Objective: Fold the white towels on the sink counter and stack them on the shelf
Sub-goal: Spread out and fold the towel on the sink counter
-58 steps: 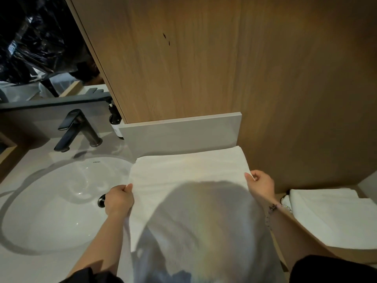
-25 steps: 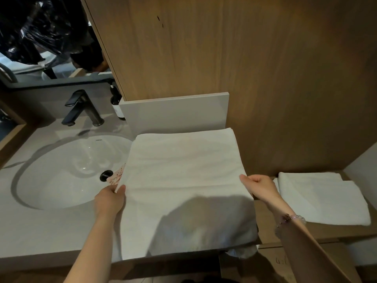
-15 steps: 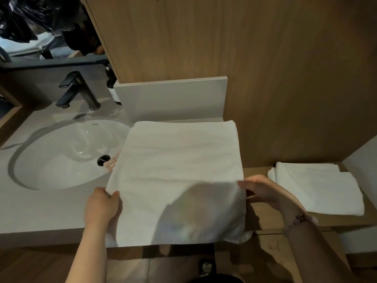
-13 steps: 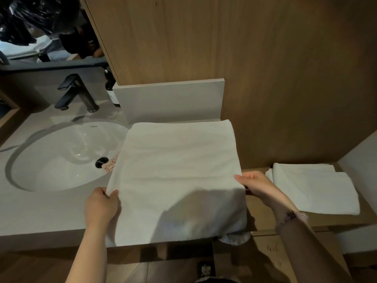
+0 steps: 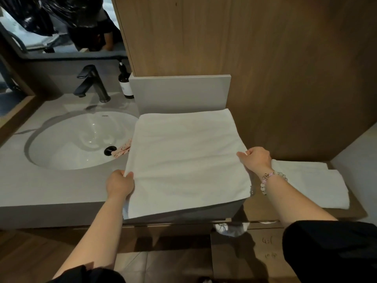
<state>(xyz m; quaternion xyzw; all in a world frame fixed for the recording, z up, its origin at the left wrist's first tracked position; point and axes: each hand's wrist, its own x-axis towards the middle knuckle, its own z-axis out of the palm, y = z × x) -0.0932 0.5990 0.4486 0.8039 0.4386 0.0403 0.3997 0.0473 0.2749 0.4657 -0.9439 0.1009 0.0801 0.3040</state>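
White rectangular cloth towel (image 5: 183,160) lay flat and smooth, long axis roughly six-to-twelve o'clock; left hand (image 5: 119,183) pinched its nine o'clock edge; right hand (image 5: 257,159) gripped its three o'clock edge.

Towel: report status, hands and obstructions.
Left hand pinches towel's left edge, right hand holds right edge. Towel flat on counter. Pink item pokes out under it by sink.

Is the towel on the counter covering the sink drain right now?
No, the black drain sits uncovered in the basin, left of the edge of the white towel.
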